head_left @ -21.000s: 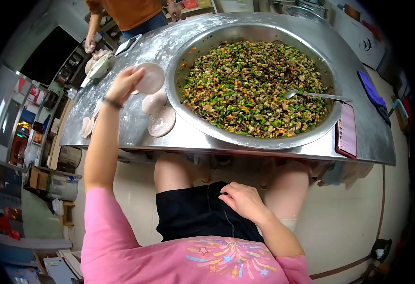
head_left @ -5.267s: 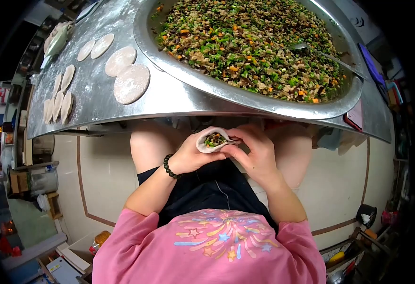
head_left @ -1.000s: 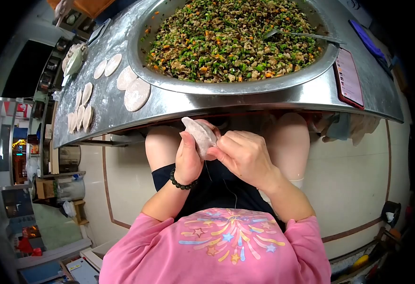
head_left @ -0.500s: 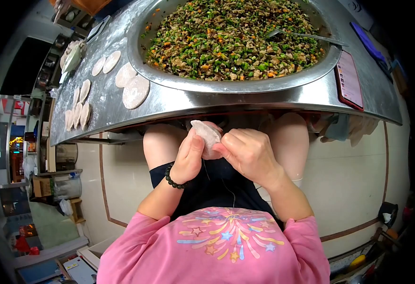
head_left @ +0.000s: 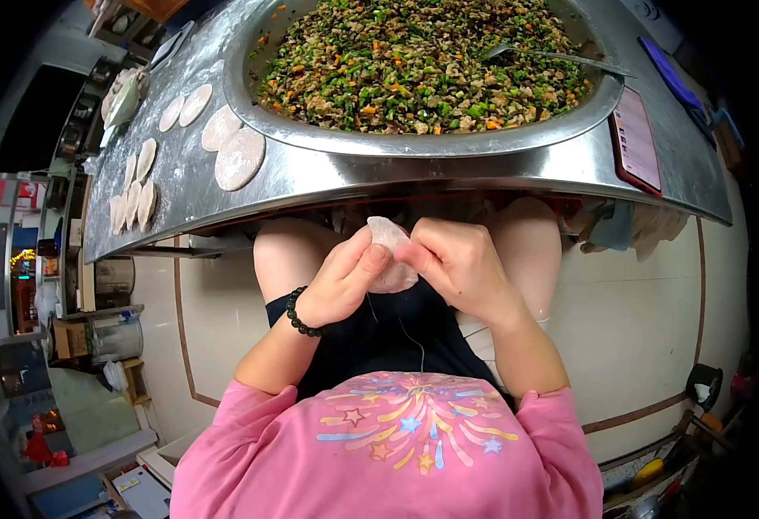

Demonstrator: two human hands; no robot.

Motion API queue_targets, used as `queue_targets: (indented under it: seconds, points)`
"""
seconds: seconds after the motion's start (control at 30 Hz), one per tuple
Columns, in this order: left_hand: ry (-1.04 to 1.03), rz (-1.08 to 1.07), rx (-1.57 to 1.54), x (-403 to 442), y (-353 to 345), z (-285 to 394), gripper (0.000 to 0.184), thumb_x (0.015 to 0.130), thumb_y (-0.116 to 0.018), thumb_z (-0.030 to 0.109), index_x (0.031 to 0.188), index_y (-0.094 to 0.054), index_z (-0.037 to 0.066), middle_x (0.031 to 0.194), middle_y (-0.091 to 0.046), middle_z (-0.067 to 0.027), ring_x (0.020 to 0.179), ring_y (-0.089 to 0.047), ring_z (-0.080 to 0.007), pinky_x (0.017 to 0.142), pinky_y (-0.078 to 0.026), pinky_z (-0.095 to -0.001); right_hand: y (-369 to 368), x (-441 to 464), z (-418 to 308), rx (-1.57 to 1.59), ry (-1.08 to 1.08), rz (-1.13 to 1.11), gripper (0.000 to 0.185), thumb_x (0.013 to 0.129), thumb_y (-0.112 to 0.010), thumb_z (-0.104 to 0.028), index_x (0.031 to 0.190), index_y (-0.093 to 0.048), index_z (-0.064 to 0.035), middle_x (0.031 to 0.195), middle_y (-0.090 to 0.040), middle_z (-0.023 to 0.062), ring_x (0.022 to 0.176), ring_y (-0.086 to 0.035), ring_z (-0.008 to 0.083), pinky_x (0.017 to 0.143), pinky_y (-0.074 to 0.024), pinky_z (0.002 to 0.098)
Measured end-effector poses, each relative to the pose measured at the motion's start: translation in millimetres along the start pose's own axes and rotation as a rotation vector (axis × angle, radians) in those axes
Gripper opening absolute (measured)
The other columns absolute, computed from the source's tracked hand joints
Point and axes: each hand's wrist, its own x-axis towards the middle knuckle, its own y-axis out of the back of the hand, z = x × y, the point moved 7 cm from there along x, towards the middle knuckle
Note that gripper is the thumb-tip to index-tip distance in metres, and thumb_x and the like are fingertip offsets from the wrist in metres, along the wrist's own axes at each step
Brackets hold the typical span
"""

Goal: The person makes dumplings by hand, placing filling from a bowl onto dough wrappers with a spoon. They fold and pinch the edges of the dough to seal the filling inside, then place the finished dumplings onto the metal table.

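A pale, folded dumpling (head_left: pixel 394 278) is held over my lap, below the table's front edge. My left hand (head_left: pixel 338 278) grips it from the left, thumb laid across its side. On the other side, my right hand (head_left: pixel 463 270) is curled, with thumb and forefinger pinching the dumpling's edge. The fingers hide much of the dough, and whatever is inside cannot be seen. Beyond my hands stands a large metal basin (head_left: pixel 353 144) of chopped green, orange and brown filling (head_left: pixel 423 69). A metal spoon (head_left: pixel 561 58) rests in it, its handle over the right rim.
Round dough wrappers (head_left: pixel 240 159) lie on the floury metal table (head_left: pixel 310 180), left of the basin. Several folded dumplings (head_left: pixel 146 204) sit farther left. A phone (head_left: pixel 637 143) with a lit screen lies right of the basin, near the front edge. Cloths (head_left: pixel 613 227) hang under the table.
The dumpling has turned a little between my hands, and more of its lower part shows. My right fingers have shifted up along its edge. The camera view has moved slightly.
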Motion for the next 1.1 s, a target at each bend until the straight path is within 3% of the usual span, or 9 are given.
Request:
queue_targets:
  seconds: [0.37, 0.47, 0.53, 0.6, 0.67, 0.73, 0.87, 1.03, 1.1]
  points:
    - [0.015, -0.059, 0.138, 0.2, -6.3, 9.4, 0.029, 0.093, -0.046, 0.026, 0.107, -0.051, 0.001, 0.089, -0.057, -0.0063, 0.080, -0.053, -0.0123, 0.073, -0.044, -0.0261, 1.6, -0.6, 0.9, 0.050, -0.010, 0.026, 0.021, 0.083, -0.058, -0.017, 0.071, -0.048, -0.0030, 0.065, -0.052, 0.0133, 0.058, -0.053, 0.0312, 0.049, -0.0405, 0.0378]
    - [-0.036, -0.094, 0.155, 0.5, -8.6, 14.0, 0.026, 0.090, -0.051, 0.024, 0.105, -0.053, 0.003, 0.090, -0.059, -0.0075, 0.082, -0.057, -0.0163, 0.073, -0.045, -0.0276, 2.4, 0.8, -2.5, 0.165, -0.123, 0.025, 0.011, 0.080, -0.061, -0.012, 0.079, -0.054, -0.0031, 0.069, -0.053, 0.0096, 0.058, -0.055, 0.0233, 0.050, -0.0426, 0.0333]
    - [-0.104, -0.153, 0.503, -2.2, -9.2, 25.1, 0.025, 0.088, -0.053, 0.026, 0.097, -0.052, 0.003, 0.088, -0.057, -0.0148, 0.081, -0.057, -0.0312, 0.070, -0.046, -0.0344, 2.2, 3.4, -8.3, 0.160, -0.086, 0.014, 0.014, 0.078, -0.063, -0.013, 0.081, -0.055, -0.0025, 0.071, -0.053, 0.0086, 0.057, -0.053, 0.0207, 0.050, -0.0427, 0.0306]
    - [-0.137, -0.136, 0.511, -4.9, -11.0, 28.6, 0.025, 0.087, -0.053, 0.027, 0.094, -0.052, 0.003, 0.085, -0.055, -0.0170, 0.080, -0.054, -0.0363, 0.067, -0.045, -0.0374, -3.1, 1.5, -6.7, 0.175, -0.049, -0.020, 0.021, 0.077, -0.066, -0.019, 0.084, -0.055, -0.0025, 0.073, -0.054, 0.0095, 0.057, -0.053, 0.0211, 0.050, -0.0425, 0.0298]
    - [-0.143, -0.125, 0.546, -12.3, 0.0, 16.7, 0.024, 0.090, -0.050, 0.027, 0.093, -0.052, 0.003, 0.083, -0.057, -0.0111, 0.076, -0.058, -0.0276, 0.065, -0.045, -0.0350, -6.6, 2.0, -8.4, 0.196, -0.031, -0.023, 0.024, 0.077, -0.066, -0.020, 0.089, -0.056, -0.0024, 0.073, -0.054, 0.0085, 0.057, -0.051, 0.0189, 0.051, -0.0417, 0.0274]
    - [0.179, -0.139, 0.001, -30.6, 24.6, -10.7, 0.024, 0.091, -0.049, 0.027, 0.095, -0.053, 0.004, 0.085, -0.058, -0.0030, 0.076, -0.057, -0.0146, 0.065, -0.046, -0.0306, -0.3, 2.4, -6.3, 0.255, -0.111, 0.116, 0.022, 0.079, -0.065, -0.019, 0.091, -0.059, -0.0021, 0.072, -0.053, 0.0068, 0.057, -0.048, 0.0158, 0.051, -0.0400, 0.0249]
    - [0.098, 0.499, -0.196, -40.2, 152.7, 46.8, 0.031, 0.093, -0.043, 0.033, 0.096, -0.057, 0.005, 0.080, -0.058, 0.0008, 0.070, -0.055, -0.0090, 0.059, -0.045, -0.0214, -7.4, -5.1, 18.1, 0.336, -0.231, 0.029, 0.025, 0.079, -0.066, -0.023, 0.093, -0.061, -0.0024, 0.071, -0.053, 0.0048, 0.055, -0.046, 0.0131, 0.052, -0.0391, 0.0239]
    - [0.250, 0.878, 0.392, -24.4, 323.5, 75.5, 0.042, 0.092, -0.043, 0.045, 0.101, -0.056, 0.005, 0.075, -0.058, -0.0018, 0.062, -0.054, -0.0085, 0.053, -0.042, -0.0229, -26.6, 0.8, 7.9, 0.228, -0.209, -0.118, 0.014, 0.080, -0.063, -0.016, 0.086, -0.060, -0.0036, 0.075, -0.057, 0.0081, 0.061, -0.056, 0.0187, 0.056, -0.0440, 0.0273]
    - [0.455, 0.819, 0.762, -14.0, 403.2, 58.1, 0.051, 0.089, -0.048, 0.045, 0.108, -0.054, -0.002, 0.083, -0.062, -0.0092, 0.068, -0.060, -0.0186, 0.058, -0.046, -0.0303, -30.1, 0.6, 6.9, 0.204, -0.203, -0.124, 0.014, 0.081, -0.062, -0.016, 0.086, -0.060, -0.0039, 0.076, -0.058, 0.0082, 0.062, -0.057, 0.0203, 0.056, -0.0445, 0.0281]
